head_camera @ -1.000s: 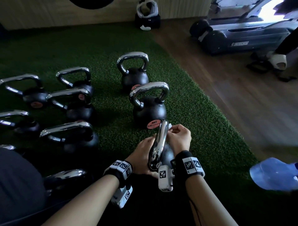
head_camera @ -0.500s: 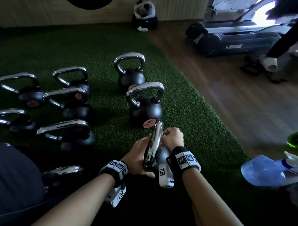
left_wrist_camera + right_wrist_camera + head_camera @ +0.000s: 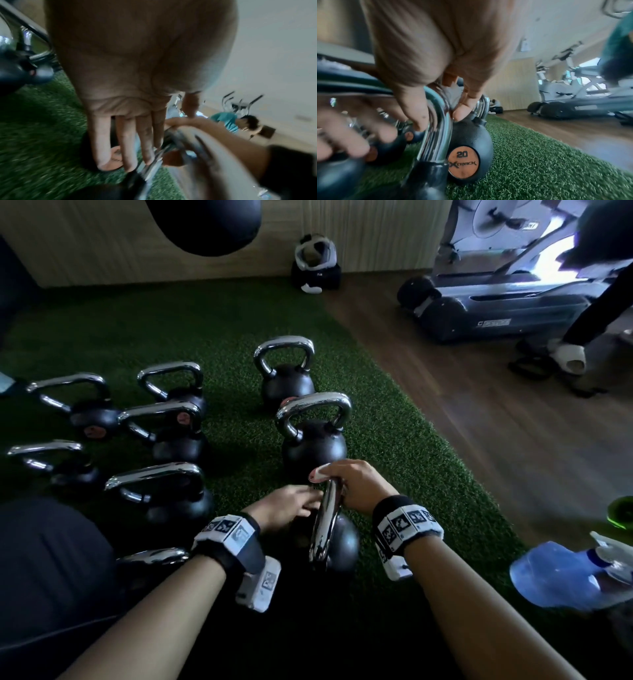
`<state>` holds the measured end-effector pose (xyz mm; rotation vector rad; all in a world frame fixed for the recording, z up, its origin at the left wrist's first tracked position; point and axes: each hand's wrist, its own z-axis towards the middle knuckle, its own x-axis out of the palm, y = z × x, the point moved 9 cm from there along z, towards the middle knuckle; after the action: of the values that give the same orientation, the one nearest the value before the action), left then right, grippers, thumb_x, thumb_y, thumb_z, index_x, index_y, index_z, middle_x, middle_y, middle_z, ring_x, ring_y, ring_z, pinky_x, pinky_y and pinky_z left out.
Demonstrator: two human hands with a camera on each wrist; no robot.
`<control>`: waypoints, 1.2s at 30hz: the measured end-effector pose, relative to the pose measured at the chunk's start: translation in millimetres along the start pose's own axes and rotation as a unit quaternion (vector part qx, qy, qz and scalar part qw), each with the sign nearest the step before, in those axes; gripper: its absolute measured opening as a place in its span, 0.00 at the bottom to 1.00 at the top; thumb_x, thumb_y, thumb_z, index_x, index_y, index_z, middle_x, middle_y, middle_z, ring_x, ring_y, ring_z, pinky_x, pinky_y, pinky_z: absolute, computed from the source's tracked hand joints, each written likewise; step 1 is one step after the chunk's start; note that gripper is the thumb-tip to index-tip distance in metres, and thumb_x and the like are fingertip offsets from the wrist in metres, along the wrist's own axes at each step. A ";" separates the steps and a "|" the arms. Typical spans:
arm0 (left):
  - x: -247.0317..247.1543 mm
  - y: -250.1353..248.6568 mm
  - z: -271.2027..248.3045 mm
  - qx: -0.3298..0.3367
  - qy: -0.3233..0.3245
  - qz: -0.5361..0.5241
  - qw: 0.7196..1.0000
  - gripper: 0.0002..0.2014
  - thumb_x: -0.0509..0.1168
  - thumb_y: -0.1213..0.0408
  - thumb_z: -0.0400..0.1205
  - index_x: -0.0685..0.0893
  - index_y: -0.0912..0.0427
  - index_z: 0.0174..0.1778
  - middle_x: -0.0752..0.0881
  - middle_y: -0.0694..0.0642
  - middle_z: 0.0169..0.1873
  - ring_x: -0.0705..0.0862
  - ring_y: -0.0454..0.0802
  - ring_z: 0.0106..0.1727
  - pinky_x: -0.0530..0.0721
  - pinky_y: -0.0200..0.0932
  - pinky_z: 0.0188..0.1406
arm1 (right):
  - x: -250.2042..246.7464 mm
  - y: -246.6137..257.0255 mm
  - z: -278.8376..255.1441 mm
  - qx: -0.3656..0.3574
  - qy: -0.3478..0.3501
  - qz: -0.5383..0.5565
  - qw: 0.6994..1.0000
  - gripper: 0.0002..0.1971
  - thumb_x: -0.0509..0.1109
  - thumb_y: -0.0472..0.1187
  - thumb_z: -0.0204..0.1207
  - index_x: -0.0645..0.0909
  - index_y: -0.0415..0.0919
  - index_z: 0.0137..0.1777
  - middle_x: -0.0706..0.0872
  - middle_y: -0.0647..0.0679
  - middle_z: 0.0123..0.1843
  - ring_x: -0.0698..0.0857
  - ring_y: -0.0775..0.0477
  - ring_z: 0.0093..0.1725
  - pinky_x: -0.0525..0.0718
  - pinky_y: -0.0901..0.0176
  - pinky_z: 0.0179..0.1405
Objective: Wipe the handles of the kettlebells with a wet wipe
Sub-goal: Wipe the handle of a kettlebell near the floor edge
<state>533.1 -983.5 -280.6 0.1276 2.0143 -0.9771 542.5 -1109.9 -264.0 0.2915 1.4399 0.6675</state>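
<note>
The nearest black kettlebell (image 3: 342, 546) stands on green turf with its chrome handle (image 3: 325, 522) end-on to me. My right hand (image 3: 352, 484) grips the far top of that handle through a white wet wipe (image 3: 318, 473). In the right wrist view, thumb and fingers curl round the handle (image 3: 438, 135) with the wipe (image 3: 453, 93) bunched under them. My left hand (image 3: 291, 505) lies against the handle's left side. Its fingers (image 3: 126, 142) are straight and touch the chrome (image 3: 150, 166).
A 20-marked kettlebell (image 3: 313, 450) stands just beyond, another (image 3: 286, 381) behind it, and several more sit to the left. A blue spray bottle (image 3: 565, 577) lies on the right. A treadmill (image 3: 496, 306) and another person's foot (image 3: 568, 354) are on the wooden floor.
My right hand has moved with the wipe from the handle's right side up over its far top. The left hand's fingers have stretched out toward the handle.
</note>
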 end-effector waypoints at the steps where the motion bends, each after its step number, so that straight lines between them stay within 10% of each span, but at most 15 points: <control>1: -7.4 -10.5 -7.7 0.003 -0.005 0.007 1.000 0.16 0.63 0.44 0.88 0.86 0.48 0.64 0.89 0.48 0.60 0.87 0.43 0.58 0.84 0.35 0.54 | 5.3 0.5 5.7 -0.016 0.020 -0.016 1.000 0.17 0.80 0.40 0.72 0.91 0.50 0.61 0.93 0.52 0.59 0.92 0.51 0.57 0.88 0.52 0.62; 3: -4.4 -25.9 -21.0 -0.049 0.032 0.035 0.998 0.36 0.68 0.24 0.72 0.84 0.48 0.64 0.89 0.49 0.60 0.87 0.48 0.57 0.85 0.47 0.57 | 11.8 -5.1 11.1 -0.007 0.037 -0.044 0.998 0.17 0.78 0.42 0.73 0.91 0.54 0.61 0.93 0.55 0.59 0.91 0.53 0.58 0.88 0.52 0.64; 6: 4.6 -29.0 -24.6 -0.076 -0.015 0.122 0.989 0.38 0.78 0.31 0.58 0.81 0.49 0.59 0.89 0.52 0.54 0.90 0.55 0.56 0.89 0.54 0.55 | 10.5 -12.9 7.4 -0.002 0.028 -0.033 0.999 0.17 0.77 0.45 0.73 0.90 0.58 0.62 0.93 0.59 0.60 0.91 0.58 0.59 0.86 0.54 0.67; 10: 6.5 -40.7 -23.1 -0.067 -0.012 0.117 0.991 0.34 0.81 0.44 0.62 0.79 0.47 0.62 0.89 0.52 0.55 0.89 0.56 0.56 0.88 0.51 0.53 | -13.9 -0.7 -15.2 -0.004 -0.014 -0.015 1.000 0.15 0.79 0.38 0.69 0.93 0.51 0.55 0.94 0.54 0.54 0.88 0.61 0.51 0.82 0.67 0.65; 13: 0.3 -43.7 -17.7 -0.029 0.026 0.159 0.987 0.40 0.81 0.49 0.63 0.74 0.37 0.72 0.89 0.48 0.57 0.90 0.55 0.56 0.89 0.52 0.54 | -25.4 -16.1 -32.0 0.052 -0.020 -0.040 0.998 0.14 0.73 0.40 0.66 0.92 0.52 0.50 0.93 0.51 0.46 0.90 0.50 0.45 0.91 0.53 0.54; 20: -31.5 -56.5 -0.6 0.063 0.042 0.274 0.959 0.46 0.79 0.39 0.64 0.63 0.13 0.75 0.92 0.44 0.56 0.91 0.50 0.55 0.88 0.49 0.56 | -37.1 -46.9 -86.0 0.148 -0.088 -0.061 0.983 0.12 0.78 0.41 0.67 0.92 0.53 0.51 0.93 0.54 0.44 0.91 0.50 0.46 0.81 0.67 0.47; 26: -40.7 -26.6 -18.5 0.054 -0.017 0.180 0.982 0.27 0.79 0.39 0.72 0.88 0.39 0.68 0.94 0.51 0.58 0.91 0.50 0.58 0.87 0.46 0.63 | -32.5 -42.1 -82.4 0.185 -0.065 -0.053 0.979 0.16 0.83 0.40 0.65 0.92 0.47 0.53 0.92 0.51 0.46 0.88 0.49 0.46 0.84 0.59 0.50; 32: -35.2 -18.1 -24.8 0.047 -0.070 0.125 0.989 0.17 0.78 0.40 0.74 0.91 0.45 0.51 0.93 0.50 0.44 0.91 0.51 0.49 0.90 0.48 0.54 | -30.4 -39.8 -65.2 0.208 -0.001 -0.113 0.972 0.05 0.77 0.35 0.66 0.86 0.42 0.40 0.87 0.51 0.36 0.85 0.46 0.39 0.79 0.57 0.39; 36: -35.4 -13.7 -25.6 0.045 -0.041 0.115 0.991 0.25 0.79 0.41 0.73 0.90 0.44 0.65 0.93 0.51 0.56 0.90 0.51 0.59 0.87 0.45 0.63 | -29.4 -33.0 -57.7 0.201 0.041 -0.153 0.967 0.06 0.75 0.39 0.67 0.88 0.46 0.44 0.89 0.51 0.39 0.87 0.47 0.40 0.84 0.55 0.43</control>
<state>532.2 -966.4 -238.1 0.3557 1.8345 -0.9111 494.9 -1164.7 -266.6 0.3483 1.6539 0.1341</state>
